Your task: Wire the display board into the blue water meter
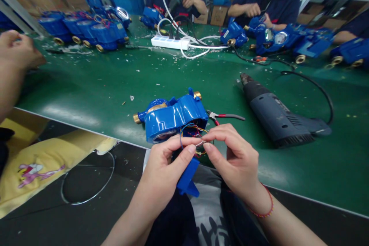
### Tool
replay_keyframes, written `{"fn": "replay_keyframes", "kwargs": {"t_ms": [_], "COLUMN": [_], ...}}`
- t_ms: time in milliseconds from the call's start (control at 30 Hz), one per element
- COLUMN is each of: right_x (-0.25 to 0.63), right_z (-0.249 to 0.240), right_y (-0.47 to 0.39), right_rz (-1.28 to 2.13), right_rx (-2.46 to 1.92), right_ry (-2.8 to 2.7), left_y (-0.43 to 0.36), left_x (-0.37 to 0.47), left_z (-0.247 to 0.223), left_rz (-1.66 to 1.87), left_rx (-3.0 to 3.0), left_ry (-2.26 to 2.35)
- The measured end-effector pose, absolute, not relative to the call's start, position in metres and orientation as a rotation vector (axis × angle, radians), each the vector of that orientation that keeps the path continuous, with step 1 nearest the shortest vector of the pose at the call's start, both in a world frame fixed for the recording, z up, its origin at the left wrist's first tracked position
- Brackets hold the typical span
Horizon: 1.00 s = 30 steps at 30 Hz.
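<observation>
A blue water meter [178, 113] with brass pipe ends lies on the green bench, close to its front edge. Thin coloured wires [198, 127] come out of its open side. My left hand [170, 161] pinches a thin wire between thumb and forefinger. Fingertips of my right hand [233, 157] are closed on the same light wire just to the right. Below the fingers, a blue plastic cover [188, 178] hangs over my lap, partly hidden by my left hand. Red-handled cutting pliers [215, 116] lie beside the meter.
A dark heat gun [276, 111] rests on the green bench [115, 80] at right, with its cord curling behind. A white power strip [170, 42] and cables lie further back. Blue meters [83, 29] stand far left, others far right. Co-workers sit opposite; another person's hand [17, 50] is at left.
</observation>
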State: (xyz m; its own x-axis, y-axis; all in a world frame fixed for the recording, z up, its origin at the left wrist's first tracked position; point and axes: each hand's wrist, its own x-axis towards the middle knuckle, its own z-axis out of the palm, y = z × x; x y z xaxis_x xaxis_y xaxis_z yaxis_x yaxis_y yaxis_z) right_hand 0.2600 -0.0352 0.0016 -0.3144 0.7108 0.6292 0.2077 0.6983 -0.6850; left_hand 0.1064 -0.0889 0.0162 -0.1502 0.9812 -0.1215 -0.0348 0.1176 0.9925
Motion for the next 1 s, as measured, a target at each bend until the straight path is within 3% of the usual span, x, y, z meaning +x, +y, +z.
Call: {"fn": "replay_keyframes", "kwargs": {"t_ms": [133,1000], "right_x": [0.2581,0.254], "right_z": [0.0005,-0.0044], "right_y": [-0.0372,-0.0423], "right_rz": [0.501,0.934], "right_rx": [-0.717,-0.906], "right_ry": [-1.862,-1.676], "left_y": [-0.0893,-0.0862], "left_x": [0.1067,0.1095], "left_z": [0.0143,0.0157], "left_rz": [1.251,1.304], "left_rx": [1.04,1.054], "left_ry": [1.355,1.327]}}
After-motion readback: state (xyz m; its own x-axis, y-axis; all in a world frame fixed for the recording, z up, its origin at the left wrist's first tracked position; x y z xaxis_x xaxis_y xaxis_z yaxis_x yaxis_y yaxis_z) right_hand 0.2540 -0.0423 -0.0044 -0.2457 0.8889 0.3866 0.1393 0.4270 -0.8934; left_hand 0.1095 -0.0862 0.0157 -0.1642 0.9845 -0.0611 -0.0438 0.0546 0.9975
